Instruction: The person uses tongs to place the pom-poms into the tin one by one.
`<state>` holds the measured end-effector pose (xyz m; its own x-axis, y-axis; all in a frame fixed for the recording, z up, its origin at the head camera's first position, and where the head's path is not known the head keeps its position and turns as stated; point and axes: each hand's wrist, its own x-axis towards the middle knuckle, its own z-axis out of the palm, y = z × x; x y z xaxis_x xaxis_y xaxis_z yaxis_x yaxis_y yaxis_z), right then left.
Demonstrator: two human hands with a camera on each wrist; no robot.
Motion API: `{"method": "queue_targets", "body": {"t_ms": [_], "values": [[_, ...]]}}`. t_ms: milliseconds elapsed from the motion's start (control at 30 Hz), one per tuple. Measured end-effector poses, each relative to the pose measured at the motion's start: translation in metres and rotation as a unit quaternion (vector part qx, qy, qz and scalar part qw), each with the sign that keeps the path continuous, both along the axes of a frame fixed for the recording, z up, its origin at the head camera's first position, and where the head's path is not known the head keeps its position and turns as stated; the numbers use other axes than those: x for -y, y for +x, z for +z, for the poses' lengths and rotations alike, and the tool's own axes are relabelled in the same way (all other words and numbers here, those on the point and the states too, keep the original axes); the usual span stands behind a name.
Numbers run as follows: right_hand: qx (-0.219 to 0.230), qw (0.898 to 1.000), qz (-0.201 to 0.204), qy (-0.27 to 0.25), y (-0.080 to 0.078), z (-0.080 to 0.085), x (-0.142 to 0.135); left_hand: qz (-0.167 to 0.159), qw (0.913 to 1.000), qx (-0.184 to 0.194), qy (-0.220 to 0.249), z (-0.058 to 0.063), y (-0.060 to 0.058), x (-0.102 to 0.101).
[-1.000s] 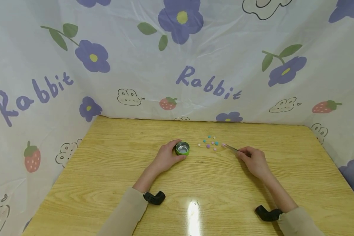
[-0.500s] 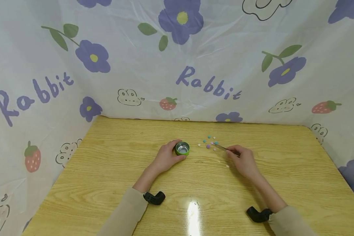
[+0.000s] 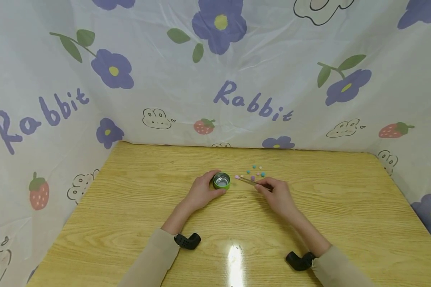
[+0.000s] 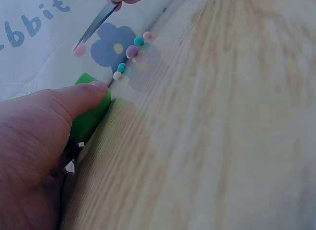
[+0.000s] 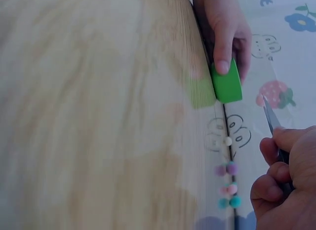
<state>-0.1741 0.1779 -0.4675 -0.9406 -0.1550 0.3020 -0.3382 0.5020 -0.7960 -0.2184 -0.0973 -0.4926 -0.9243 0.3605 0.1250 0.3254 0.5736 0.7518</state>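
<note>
My left hand (image 3: 202,192) grips a small round green tin (image 3: 221,186), thumb on the near side and fingers round the far side. The tin stands upright on the table, its silvery inside facing up. In my right hand (image 3: 281,198) a pair of metal tweezers (image 3: 248,181) is pinched, pointing left. A pink ball (image 4: 79,50) sits at the tweezer tips, raised above the table just right of the tin. Under and behind the tweezers lie loose small balls, among them a purple ball (image 3: 253,178), a teal ball (image 3: 263,174) and a white ball (image 5: 227,140).
A wooden table (image 3: 136,223) spreads under both hands. Behind it and at its sides hangs a white cloth (image 3: 158,71) printed with flowers and rabbits. A black wrist device (image 3: 188,241) sits at the left sleeve, another black device (image 3: 299,261) at the right.
My right hand has moved left across the loose balls, carrying the pink ball in the tweezers from their right side to near the tin. My left hand and the tin have stayed put.
</note>
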Motion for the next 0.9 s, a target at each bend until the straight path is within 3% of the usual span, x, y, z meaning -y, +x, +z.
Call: {"method": "queue_targets", "body": {"t_ms": [333,900], "values": [[-0.004,1.000,0.009,-0.004,-0.005,-0.001,0.020,-0.005,0.9999,-0.012,-0.010,0.002,0.001,0.000],[0.001,1.000,0.006,0.010,-0.016,-0.008,0.035,-0.005,1.0000,0.000,-0.007,0.002,-0.001,0.000]]}}
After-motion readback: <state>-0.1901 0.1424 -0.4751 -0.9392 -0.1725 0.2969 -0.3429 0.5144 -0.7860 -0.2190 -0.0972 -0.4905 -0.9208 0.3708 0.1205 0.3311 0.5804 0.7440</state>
